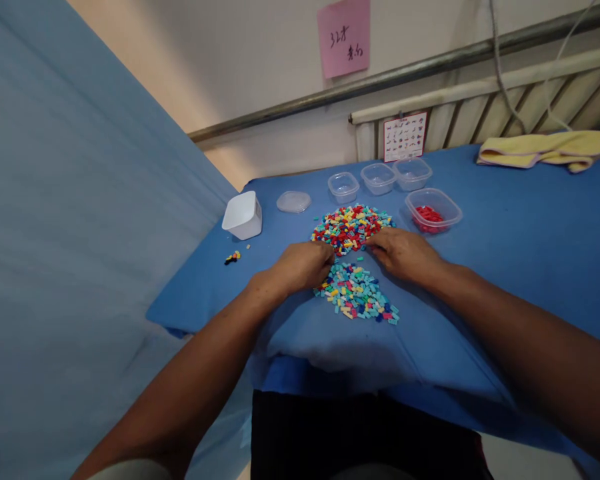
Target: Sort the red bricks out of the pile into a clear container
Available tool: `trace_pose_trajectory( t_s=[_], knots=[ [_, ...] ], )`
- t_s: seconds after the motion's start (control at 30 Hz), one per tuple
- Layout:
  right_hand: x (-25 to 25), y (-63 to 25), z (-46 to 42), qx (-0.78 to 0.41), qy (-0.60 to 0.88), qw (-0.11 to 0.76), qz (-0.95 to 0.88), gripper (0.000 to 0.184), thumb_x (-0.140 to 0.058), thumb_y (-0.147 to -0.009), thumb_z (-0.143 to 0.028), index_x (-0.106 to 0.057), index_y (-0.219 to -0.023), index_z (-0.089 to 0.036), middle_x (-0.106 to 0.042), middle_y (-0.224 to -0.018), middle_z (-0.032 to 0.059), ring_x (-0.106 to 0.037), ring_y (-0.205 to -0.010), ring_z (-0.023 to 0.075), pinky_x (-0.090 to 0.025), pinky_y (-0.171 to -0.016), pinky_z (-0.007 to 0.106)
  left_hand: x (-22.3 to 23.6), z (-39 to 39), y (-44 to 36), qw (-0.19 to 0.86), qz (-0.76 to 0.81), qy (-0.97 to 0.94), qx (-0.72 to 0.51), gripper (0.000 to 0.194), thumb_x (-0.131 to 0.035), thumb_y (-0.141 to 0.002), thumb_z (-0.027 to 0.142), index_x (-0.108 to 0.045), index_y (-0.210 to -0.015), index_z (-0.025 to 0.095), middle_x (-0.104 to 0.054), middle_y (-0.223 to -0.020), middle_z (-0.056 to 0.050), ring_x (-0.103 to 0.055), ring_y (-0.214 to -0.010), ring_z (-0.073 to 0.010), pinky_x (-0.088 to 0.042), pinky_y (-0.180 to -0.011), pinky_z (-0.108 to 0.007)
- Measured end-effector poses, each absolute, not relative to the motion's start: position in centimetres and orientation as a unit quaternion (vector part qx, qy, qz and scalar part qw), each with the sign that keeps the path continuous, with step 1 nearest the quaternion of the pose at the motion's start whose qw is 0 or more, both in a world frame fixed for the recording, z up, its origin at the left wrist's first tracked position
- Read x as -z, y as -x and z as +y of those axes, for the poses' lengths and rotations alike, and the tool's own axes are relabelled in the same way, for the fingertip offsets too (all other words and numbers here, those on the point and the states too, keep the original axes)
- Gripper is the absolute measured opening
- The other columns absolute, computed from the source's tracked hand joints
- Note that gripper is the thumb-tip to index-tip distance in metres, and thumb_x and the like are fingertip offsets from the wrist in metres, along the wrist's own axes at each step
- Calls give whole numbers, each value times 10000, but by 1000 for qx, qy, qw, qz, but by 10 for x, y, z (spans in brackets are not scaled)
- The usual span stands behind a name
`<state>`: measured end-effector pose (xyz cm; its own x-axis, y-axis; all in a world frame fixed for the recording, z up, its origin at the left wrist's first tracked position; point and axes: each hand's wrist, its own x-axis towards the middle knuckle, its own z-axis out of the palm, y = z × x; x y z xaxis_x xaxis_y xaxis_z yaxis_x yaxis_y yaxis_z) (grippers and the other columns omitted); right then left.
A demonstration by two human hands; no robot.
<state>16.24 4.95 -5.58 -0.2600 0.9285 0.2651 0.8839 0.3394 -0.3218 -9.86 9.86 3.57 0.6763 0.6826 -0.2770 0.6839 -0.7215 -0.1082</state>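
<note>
Holding left hand [303, 265] and right hand [404, 255] curled at opposite near corners of the crosswise toy-brick heap [353, 223], just beyond both, cannot tell whether gripping any.

far pile [351, 225]: red, yellow, blue mix | near pile [359, 293]: mostly turquoise | tablecloth [530, 230]: blue | towel [540, 148]: yellow

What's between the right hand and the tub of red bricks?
Nothing visible stands across the gap. The right hand is at the edge of the far pile; the tub sits beyond it, to the right. Only the tub's own raised wall surrounds the red bricks; its top is open.
</note>
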Motion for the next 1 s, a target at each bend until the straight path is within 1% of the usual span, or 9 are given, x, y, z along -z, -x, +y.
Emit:
trace_pose_trajectory(
  t_s=[0.1,0.27,0.43,0.5,0.63,0.77,0.9,0.97,1.0],
  knots=[
    [50,-160,46,-55,580,177,-794,342,-576,-1078,-191,-798,-1338,-202,-801,-1307,135,-736,-1200,301,-533,-980,378,-33,102,105,48,389,-916,81,161,-638,-998,196,-766,-1095,199,-763,-1081,-30,-704,-977,-251,-373,-721,-357],
    [38,-161,38,-51,597,131,-790,302,-552,-1084,-252,-835,-1154,-173,-800,-1135,173,-735,-1091,326,-512,-890,387,-21,106,110,250,367,-887,-126,126,-723,-989,273,-773,-1042,170,-751,-954,-6,-665,-835,-161,-441,-764,-301],
    [34,-165,33,-49,618,127,-774,261,-563,-1086,-290,-800,-1105,-181,-803,-1097,153,-737,-982,300,-489,-792,365,-9,101,85,326,316,-872,-184,200,-698,-1008,335,-788,-968,161,-731,-867,12,-630,-781,-128,-431,-730,-286],
    [36,-166,31,-79,609,183,-768,215,-581,-1087,-309,-758,-1120,-192,-813,-1079,118,-745,-937,267,-501,-774,346,-5,100,72,318,314,-872,-200,186,-693,-1008,305,-807,-982,161,-739,-881,11,-639,-793,-127,-429,-731,-289],
    [42,-164,26,-189,533,378,-733,194,-654,-1040,-323,-718,-1190,-217,-832,-1032,69,-778,-882,242,-569,-766,338,3,97,47,385,331,-819,-269,155,-712,-977,251,-795,-1016,126,-744,-906,-11,-636,-790,-120,-442,-706,-273],
    [42,-162,23,-153,522,428,-722,178,-653,-1047,-334,-767,-1144,-238,-847,-1011,66,-790,-891,258,-588,-788,365,8,97,29,471,326,-749,-334,181,-775,-920,236,-676,-1002,108,-709,-866,-19,-635,-759,-117,-470,-671,-251],
    [31,-166,22,-91,512,405,-752,222,-608,-1086,-322,-807,-1120,-230,-853,-1052,91,-792,-943,275,-593,-835,388,3,90,29,447,336,-761,-327,195,-742,-964,268,-675,-1057,110,-733,-916,-45,-675,-805,-140,-506,-706,-262],
    [21,-177,21,-54,517,410,-749,239,-601,-1097,-330,-814,-1136,-228,-849,-1082,104,-791,-987,292,-603,-897,418,-3,76,38,372,317,-805,-336,250,-720,-1023,332,-713,-1138,110,-765,-1047,-76,-717,-946,-176,-552,-823,-297],
    [15,-184,21,-30,532,417,-737,247,-600,-1101,-339,-815,-1150,-228,-845,-1107,111,-788,-1009,301,-605,-929,435,-7,67,44,313,300,-842,-320,319,-716,-1070,384,-722,-1242,116,-769,-1158,-91,-725,-1063,-200,-563,-950,-333]
  ],
)
